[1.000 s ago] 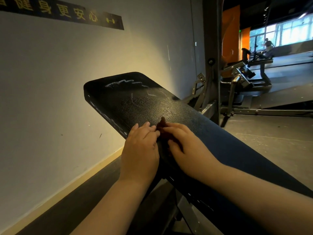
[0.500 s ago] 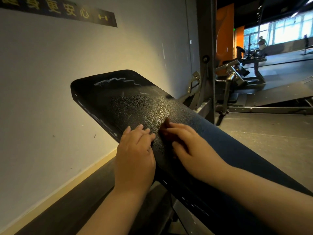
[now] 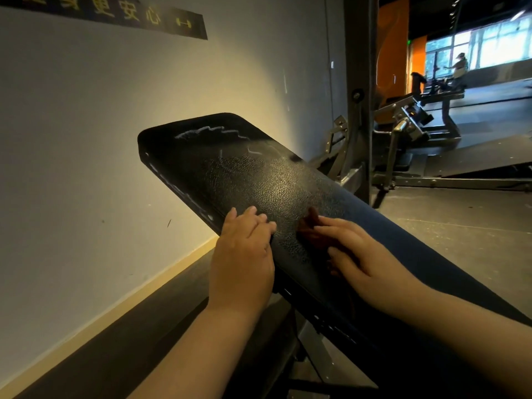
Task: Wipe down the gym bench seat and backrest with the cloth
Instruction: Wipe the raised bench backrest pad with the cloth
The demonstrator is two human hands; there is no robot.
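Dim gym corner, pale wall close on the left, steel rack upright behind. Tilted black backrest across the middle of the view, grained vinyl, with whitish chalky streaks near the far upper end, apparently not yet wiped. Left hand laid flat on the near left edge of the pad, fingers straight, gripping nothing. Right hand spread flat over a dark reddish cloth, pressing it onto the pad rather than clutching it; only a corner of cloth visible past the fingertips. Seat not distinguishable from this angle. Probably mid-wipe on the middle of the backrest, with the upper end left to do. For a good job: press through the whole palm to stop the cloth slipping or bunching under the fingers; push in long overlapping strokes up the slope toward the streaks, then across from edge to edge; brace with the left hand at the rim, clear of the stroke's path; refold to a clean face at any sign of chalk smearing instead of lifting; slow down near the rounded far end to avoid riding the cloth off the edge.
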